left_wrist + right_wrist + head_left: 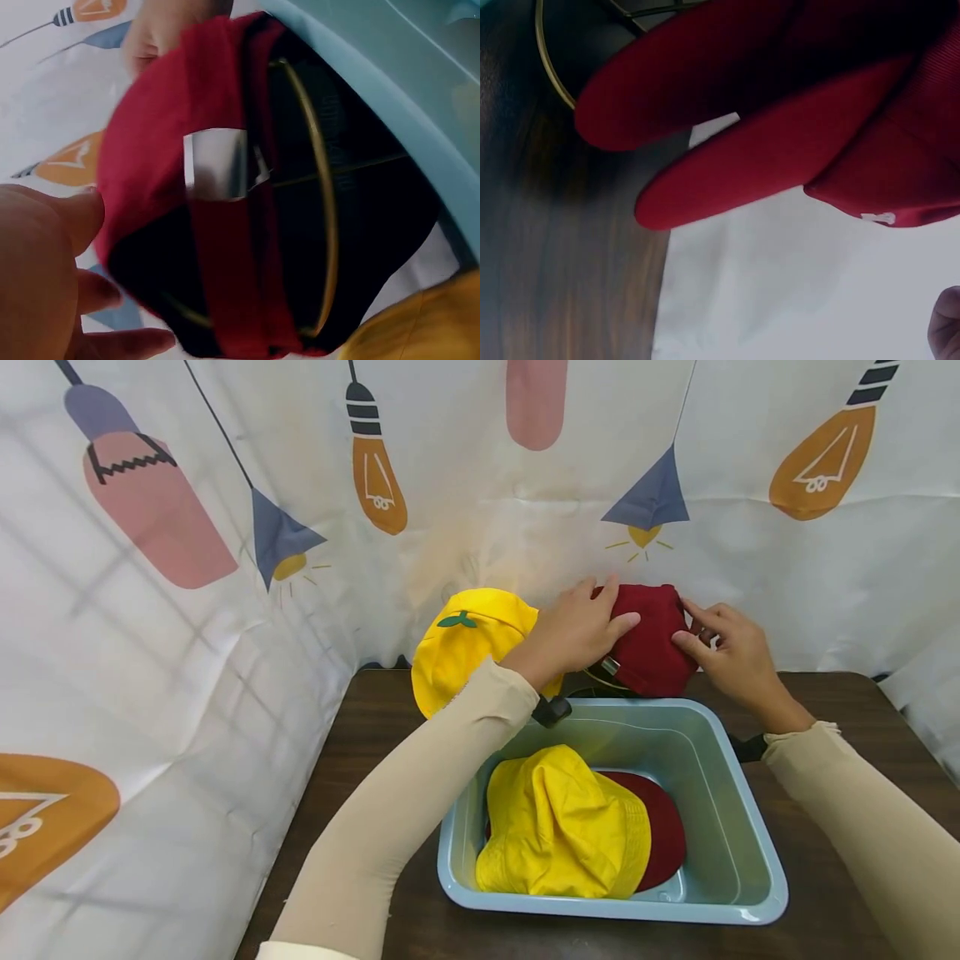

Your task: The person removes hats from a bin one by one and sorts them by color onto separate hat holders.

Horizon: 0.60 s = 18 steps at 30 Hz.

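Observation:
A red cap (651, 647) sits at the back of the table, its rear strap and metal buckle (216, 165) facing left. Inside its opening in the left wrist view shows a gold wire ring (328, 225). My left hand (573, 625) is at the cap's left side, fingers spread and thumb extended. On the other side, my right hand (731, 652) pinches the cap's edge with bent thumb and index finger. Two red brims (727, 180) lie one over the other in the right wrist view, where my right hand's grip is out of sight.
A light-blue basin (757, 839) stands on the dark wooden table (367, 735). In it lie a yellow cap (562, 827) and a red cap (663, 835) partly beneath. Another yellow cap (465, 643) with a green leaf sits left. Printed white cloth (465, 468) hangs behind.

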Each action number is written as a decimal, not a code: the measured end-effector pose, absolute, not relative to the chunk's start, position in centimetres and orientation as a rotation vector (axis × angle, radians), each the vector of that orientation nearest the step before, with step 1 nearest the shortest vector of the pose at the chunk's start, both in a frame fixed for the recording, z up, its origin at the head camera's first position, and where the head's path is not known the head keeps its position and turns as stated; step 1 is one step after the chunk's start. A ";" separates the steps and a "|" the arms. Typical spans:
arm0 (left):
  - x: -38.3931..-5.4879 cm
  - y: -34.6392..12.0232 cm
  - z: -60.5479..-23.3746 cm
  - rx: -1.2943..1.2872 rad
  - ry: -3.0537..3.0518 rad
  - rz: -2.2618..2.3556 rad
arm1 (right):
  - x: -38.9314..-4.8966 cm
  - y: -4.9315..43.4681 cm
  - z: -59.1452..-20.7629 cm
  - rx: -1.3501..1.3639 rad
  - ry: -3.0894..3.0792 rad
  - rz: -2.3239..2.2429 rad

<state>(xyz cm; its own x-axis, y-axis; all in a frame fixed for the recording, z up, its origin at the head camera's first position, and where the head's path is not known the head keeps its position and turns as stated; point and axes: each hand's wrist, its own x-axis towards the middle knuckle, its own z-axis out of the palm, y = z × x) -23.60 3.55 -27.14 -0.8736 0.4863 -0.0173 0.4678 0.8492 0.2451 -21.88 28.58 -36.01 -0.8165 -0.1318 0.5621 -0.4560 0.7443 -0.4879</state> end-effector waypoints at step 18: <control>-23.7 5.0 -28.6 0.620 2.986 0.323 | -22.0 27.6 -38.0 0.436 -2.335 0.898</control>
